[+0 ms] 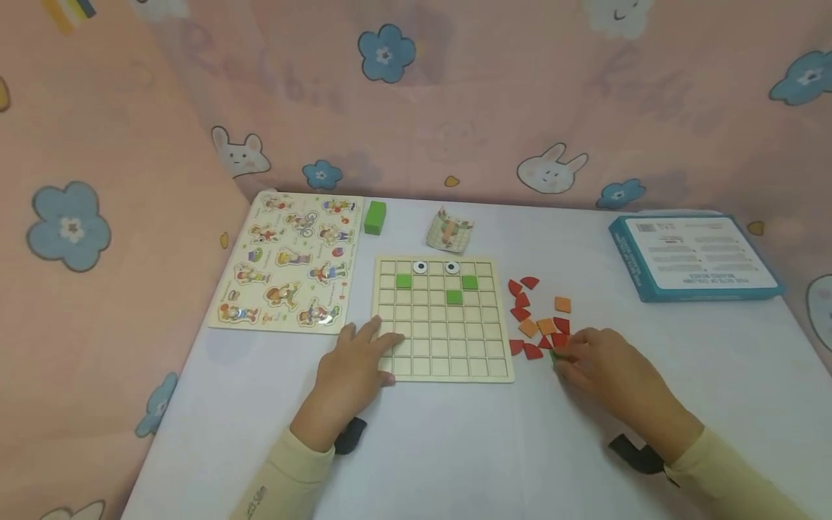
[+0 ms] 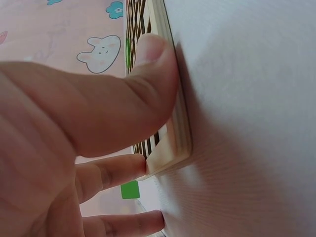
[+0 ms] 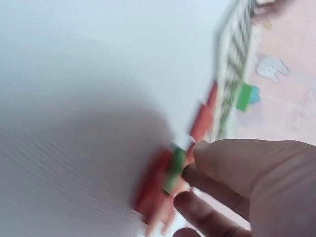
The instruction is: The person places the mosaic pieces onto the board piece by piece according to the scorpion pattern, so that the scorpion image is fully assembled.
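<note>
A square wooden grid board (image 1: 438, 347) lies mid-table, with two round eye pieces (image 1: 420, 267) and several green square tiles (image 1: 454, 297) in its cells. My left hand (image 1: 351, 368) rests at the board's near left corner, fingers spread. In the left wrist view the thumb (image 2: 153, 84) lies along the board's edge. Right of the board, my right hand (image 1: 607, 368) pinches a small green tile (image 3: 175, 169) between thumb and fingers, low over the loose pieces. Around its fingertips are red quarter-round pieces (image 1: 533, 352) and orange square tiles (image 1: 562, 305). The right wrist view is blurred.
A picture puzzle board (image 1: 295, 282) lies at the left, with a green block (image 1: 375, 218) beside it. A creased pattern card (image 1: 450, 232) is behind the grid board. A blue-edged box (image 1: 695, 256) lies at the back right, near the curtain (image 1: 448, 108).
</note>
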`<state>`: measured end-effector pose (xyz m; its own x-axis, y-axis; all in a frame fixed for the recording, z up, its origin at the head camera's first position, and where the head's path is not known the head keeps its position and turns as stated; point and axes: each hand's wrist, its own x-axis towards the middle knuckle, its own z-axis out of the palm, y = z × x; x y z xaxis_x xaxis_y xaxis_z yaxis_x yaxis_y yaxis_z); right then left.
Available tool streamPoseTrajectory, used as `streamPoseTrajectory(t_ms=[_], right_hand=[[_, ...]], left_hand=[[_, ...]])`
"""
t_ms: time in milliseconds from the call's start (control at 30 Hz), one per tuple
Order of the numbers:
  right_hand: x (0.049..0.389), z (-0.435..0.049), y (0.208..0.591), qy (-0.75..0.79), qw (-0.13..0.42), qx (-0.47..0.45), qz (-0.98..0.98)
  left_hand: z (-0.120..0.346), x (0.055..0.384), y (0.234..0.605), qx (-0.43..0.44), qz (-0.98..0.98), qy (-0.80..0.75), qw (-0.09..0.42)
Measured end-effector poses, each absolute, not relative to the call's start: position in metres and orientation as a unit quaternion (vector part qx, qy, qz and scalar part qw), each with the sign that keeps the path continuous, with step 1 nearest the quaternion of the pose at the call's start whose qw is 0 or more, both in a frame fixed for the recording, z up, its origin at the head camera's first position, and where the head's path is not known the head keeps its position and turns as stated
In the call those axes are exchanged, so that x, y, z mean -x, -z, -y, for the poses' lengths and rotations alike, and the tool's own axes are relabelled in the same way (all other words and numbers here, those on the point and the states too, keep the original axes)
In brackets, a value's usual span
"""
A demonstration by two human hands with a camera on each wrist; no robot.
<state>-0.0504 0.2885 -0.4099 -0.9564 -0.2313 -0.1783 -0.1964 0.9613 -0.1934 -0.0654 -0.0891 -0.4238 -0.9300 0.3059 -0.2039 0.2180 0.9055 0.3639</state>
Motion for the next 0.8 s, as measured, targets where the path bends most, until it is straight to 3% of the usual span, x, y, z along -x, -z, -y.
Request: streamPoseTrajectory(t_ms=[233, 467, 633, 800], right_hand=[[0.012, -0.279, 0.426, 0.05, 0.035, 0.167, -0.984], [0.005, -0.275, 0.427, 0.058, 0.035, 0.216, -0.974], [0.025, -0.282, 0.416, 0.072, 0.008, 0.233, -0.97], [0.076, -0.285, 0.388, 0.127, -0.028, 0.159, -0.979]], left_hand=[[0.089, 0.065, 0.425, -0.133, -0.967, -0.173, 0.135], [0.091, 0.064, 0.424, -0.133, -0.967, -0.172, 0.134], [0.092, 0.065, 0.425, -0.133, -0.968, -0.168, 0.133], [0.091, 0.067, 0.426, -0.141, -0.968, -0.163, 0.129]])
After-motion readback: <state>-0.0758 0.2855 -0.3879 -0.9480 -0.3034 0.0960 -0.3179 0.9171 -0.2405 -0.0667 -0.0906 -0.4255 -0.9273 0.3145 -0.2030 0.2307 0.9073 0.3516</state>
